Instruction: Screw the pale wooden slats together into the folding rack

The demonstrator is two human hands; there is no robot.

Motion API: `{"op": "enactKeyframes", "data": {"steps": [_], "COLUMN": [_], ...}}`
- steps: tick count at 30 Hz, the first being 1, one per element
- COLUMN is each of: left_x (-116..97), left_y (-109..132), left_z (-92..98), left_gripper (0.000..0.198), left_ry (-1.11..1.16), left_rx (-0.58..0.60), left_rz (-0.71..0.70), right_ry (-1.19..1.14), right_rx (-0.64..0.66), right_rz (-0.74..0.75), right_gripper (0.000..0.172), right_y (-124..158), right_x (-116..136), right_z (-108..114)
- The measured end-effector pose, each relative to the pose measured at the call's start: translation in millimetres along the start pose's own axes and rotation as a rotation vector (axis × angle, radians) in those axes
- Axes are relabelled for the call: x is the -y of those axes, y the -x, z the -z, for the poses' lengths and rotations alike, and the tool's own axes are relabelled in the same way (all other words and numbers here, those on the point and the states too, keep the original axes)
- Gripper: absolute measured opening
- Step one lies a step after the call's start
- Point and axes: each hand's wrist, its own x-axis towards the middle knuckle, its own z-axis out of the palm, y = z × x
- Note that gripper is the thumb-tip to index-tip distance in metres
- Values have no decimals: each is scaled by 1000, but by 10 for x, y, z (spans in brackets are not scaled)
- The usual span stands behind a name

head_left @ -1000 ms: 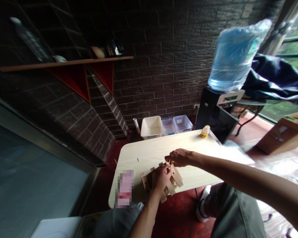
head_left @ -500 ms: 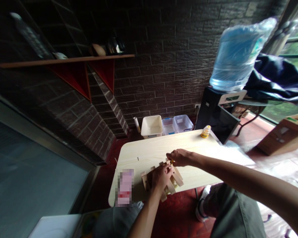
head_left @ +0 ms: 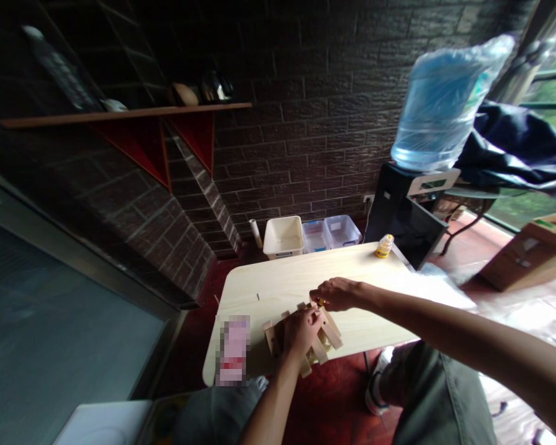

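Note:
A small structure of pale wooden slats stands near the front edge of a light wooden table. My left hand lies on top of it with fingers curled around the slats. My right hand is closed above the structure's far end, pinching a small tool with a yellow-and-black tip against the wood. The hands almost touch.
A blurred pink item lies at the table's front left. A yellow-capped bottle stands at the far right corner. Plastic bins sit on the floor behind. A water dispenser and cardboard box stand right.

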Motion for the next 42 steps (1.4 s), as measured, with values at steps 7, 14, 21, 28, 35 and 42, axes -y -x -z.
{"op": "enactKeyframes", "data": {"steps": [7, 14, 21, 28, 35, 42], "left_x": [0, -36, -60, -17, -19, -77], "left_y": [-34, -18, 10, -15, -21, 9], "left_z": [4, 30, 62, 22, 17, 47], "left_gripper": [25, 24, 25, 26, 25, 23], "left_ry": [5, 35, 40, 63, 87, 53], "left_rx": [31, 36, 12, 25, 11, 13], "left_rz": [36, 46, 24, 42, 40, 69], "right_ry": [12, -3, 35, 42, 4, -8], "right_rx": [11, -4, 38, 28, 52, 44], "right_rz": [-13, -16, 2, -11, -70, -38], "right_gripper": [34, 37, 37, 38, 39, 36], "right_y": [-60, -27, -10, -83, -93, 16], "right_x": [-37, 39, 65, -6, -4, 32], "right_z": [-80, 0, 112, -8, -35, 92]}}
